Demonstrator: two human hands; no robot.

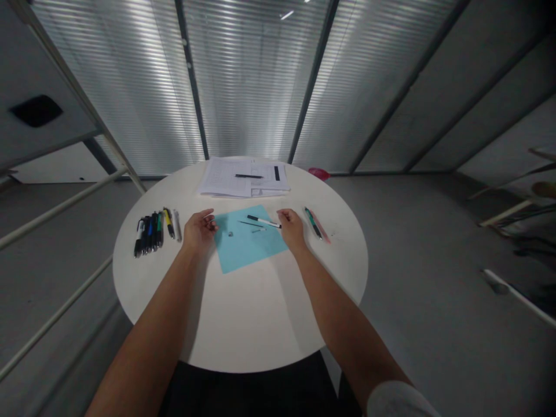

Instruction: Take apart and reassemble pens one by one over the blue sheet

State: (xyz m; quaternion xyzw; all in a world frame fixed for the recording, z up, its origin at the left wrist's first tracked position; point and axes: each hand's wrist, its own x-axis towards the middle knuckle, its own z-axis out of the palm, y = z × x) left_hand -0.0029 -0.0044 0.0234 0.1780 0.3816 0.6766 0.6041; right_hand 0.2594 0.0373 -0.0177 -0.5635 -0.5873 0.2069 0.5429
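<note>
My left hand is at the left edge of a light blue sheet, fingers loosely curled and apart, holding nothing visible. At the sheet's right edge is my right hand, its thumb and fingers drawn together; what may be between them is too small to make out. A white pen barrel with black ends slants across the sheet, its right end close against my right hand. Below it lie a thin dark refill and a small spring-like piece. A tiny part sits nearer my left hand.
Several pens and markers line the round white table's left side, beside a yellow pen and a whitish pen. A green pen and pink strip lie right. Papers bear a dark pen behind.
</note>
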